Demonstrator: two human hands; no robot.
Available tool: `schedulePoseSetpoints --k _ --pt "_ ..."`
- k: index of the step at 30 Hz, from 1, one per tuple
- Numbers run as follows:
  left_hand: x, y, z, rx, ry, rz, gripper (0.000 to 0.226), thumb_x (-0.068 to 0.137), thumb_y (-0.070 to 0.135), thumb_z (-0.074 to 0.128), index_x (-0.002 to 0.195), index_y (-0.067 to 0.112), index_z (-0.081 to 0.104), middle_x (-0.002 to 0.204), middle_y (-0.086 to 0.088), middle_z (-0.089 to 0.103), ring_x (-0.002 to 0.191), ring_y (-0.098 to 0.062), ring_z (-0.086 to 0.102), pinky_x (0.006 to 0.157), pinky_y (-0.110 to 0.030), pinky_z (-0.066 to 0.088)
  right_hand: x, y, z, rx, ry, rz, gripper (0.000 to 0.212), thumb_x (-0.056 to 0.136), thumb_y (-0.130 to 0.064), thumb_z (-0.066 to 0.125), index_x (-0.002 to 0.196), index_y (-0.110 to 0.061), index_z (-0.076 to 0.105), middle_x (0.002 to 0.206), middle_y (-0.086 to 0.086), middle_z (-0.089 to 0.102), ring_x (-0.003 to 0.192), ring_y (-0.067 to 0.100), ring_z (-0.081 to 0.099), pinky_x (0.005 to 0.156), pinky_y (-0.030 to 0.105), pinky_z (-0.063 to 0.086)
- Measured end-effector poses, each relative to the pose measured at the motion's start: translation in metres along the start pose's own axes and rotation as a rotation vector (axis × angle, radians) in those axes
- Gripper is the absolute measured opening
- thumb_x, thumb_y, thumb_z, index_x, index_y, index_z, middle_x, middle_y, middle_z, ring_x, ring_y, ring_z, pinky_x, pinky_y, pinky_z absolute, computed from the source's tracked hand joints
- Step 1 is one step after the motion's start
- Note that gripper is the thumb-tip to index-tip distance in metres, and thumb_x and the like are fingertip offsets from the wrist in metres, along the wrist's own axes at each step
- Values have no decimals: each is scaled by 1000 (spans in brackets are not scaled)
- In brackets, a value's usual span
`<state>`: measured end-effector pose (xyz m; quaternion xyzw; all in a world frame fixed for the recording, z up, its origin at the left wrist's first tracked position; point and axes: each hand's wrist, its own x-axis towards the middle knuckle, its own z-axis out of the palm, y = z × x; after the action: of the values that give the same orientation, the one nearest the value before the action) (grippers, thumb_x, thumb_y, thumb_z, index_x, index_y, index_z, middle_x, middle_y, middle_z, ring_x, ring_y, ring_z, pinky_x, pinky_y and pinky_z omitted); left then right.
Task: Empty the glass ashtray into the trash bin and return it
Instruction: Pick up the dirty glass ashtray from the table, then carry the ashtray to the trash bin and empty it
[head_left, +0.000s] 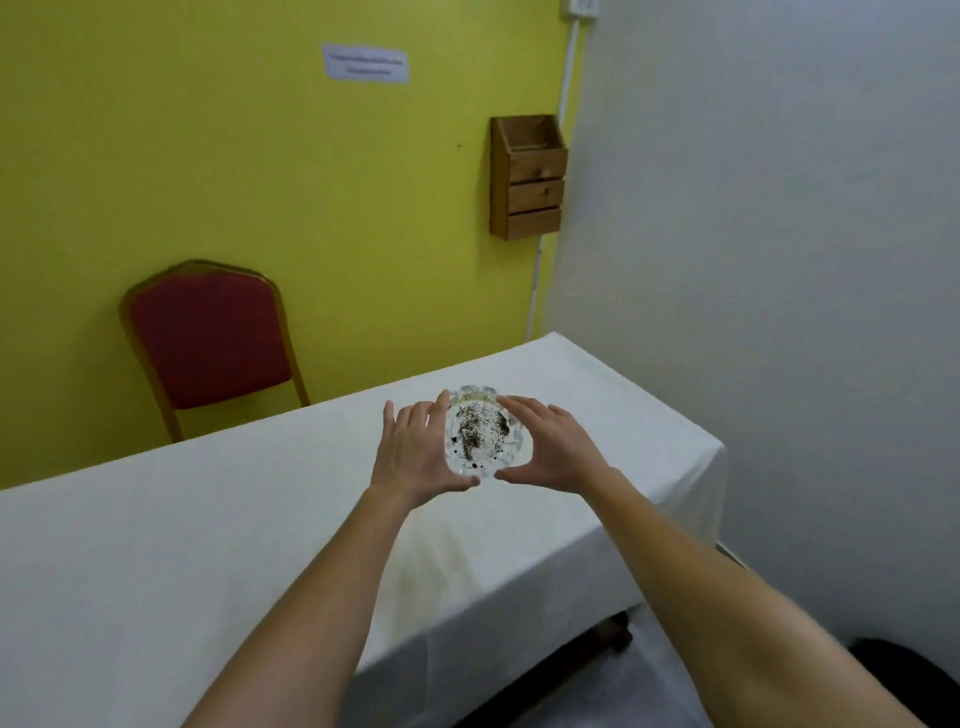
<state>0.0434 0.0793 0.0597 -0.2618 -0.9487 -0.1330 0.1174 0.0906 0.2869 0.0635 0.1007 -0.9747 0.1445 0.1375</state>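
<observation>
Status: early stage. The glass ashtray (482, 434) is full of dark ash and specks, so nothing has been emptied. No trash bin is identifiable in view; a dark shape at the near right corner is cut off by the frame and cannot be identified. Left to do, by my reading: lift the ashtray, carry it to the bin, tip it out, bring it back to the surface (156, 545).

Location of the ashtray: toward the far right part of the white-clothed surface, upright, opening facing up. Whether it rests on the cloth or is already just clear of it cannot be told from this angle.

Hands: both arms reach forward from the near edge, bare forearms extended and converging on the ashtray. The left hand (415, 452) cups the left side, fingers spread and curled along the rim, thumb pointing in below the near edge. The right hand (545, 447) mirrors it on the right side, fingers arched over the far right rim, thumb pointing in toward the left thumb. Fingers appear to touch the glass on both sides; the thumbs do not meet. Judged a two-handed cupping grip, closed about the ashtray, though firm contact is not certain.

Surroundings: red chair (208, 343) at the far left against the yellow wall; wooden wall box (530, 176) at the far right.
</observation>
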Motion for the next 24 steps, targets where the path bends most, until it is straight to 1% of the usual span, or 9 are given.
schedulePoseSetpoints --k 2,4,7,9,11,14,19,22,24 --pt "9 18 -1 7 -15 57 123 58 71 70 152 12 17 138 -8 47 131 -26 41 120 -50 7 -13 12 -13 -6 24 44 97 66 -48 80 147 -21 34 148 1 46 125 24 53 103 35 40" --pt "14 38 3 9 -36 111 123 59 73 69 152 12 16 139 -7 47 131 -26 40 120 -50 7 -30 25 -22 -15 39 90 97 65 -49 80 146 -22 35 147 0 47 120 27 57 98 34 45" --pt "28 74 11 2 -51 182 123 59 73 68 152 12 16 138 -8 47 132 -26 41 120 -50 8 -54 53 -38 -30 56 175 98 64 -52 79 146 -27 33 148 -5 45 121 24 57 96 37 49" --pt "38 104 18 -14 -57 228 123 59 73 69 151 11 17 138 -9 48 131 -26 41 119 -50 9 -71 75 -52 -31 58 237 98 64 -53 79 147 -30 31 149 -7 43 125 20 54 98 37 49" --pt "47 134 25 -29 -71 268 122 59 73 68 152 11 17 138 -9 48 131 -26 41 119 -50 9 -89 96 -67 -47 56 278 97 64 -54 78 147 -32 30 149 -10 42 127 16 52 99 34 48" --pt "60 181 37 -51 -94 324 121 60 71 69 151 11 16 139 -9 47 132 -25 40 119 -50 8 -116 128 -89 -65 61 348 96 65 -54 77 146 -33 31 149 -13 42 121 12 55 96 28 45" --pt "76 251 62 -61 -125 422 121 60 72 68 151 11 17 139 -8 47 132 -25 41 118 -50 10 -162 181 -110 -92 78 431 95 64 -54 78 146 -31 34 143 -9 50 106 12 63 88 28 49" --pt "89 292 77 -60 -137 473 122 59 73 67 151 11 18 138 -8 48 131 -26 41 118 -51 12 -187 213 -122 -108 92 462 94 66 -55 77 146 -29 34 142 -8 51 110 13 62 88 28 49" --pt "97 321 88 -67 -147 504 122 59 73 68 151 10 18 138 -9 47 131 -26 41 118 -51 12 -204 234 -131 -94 97 491 95 66 -54 78 146 -28 34 141 -6 51 106 13 63 87 28 49"
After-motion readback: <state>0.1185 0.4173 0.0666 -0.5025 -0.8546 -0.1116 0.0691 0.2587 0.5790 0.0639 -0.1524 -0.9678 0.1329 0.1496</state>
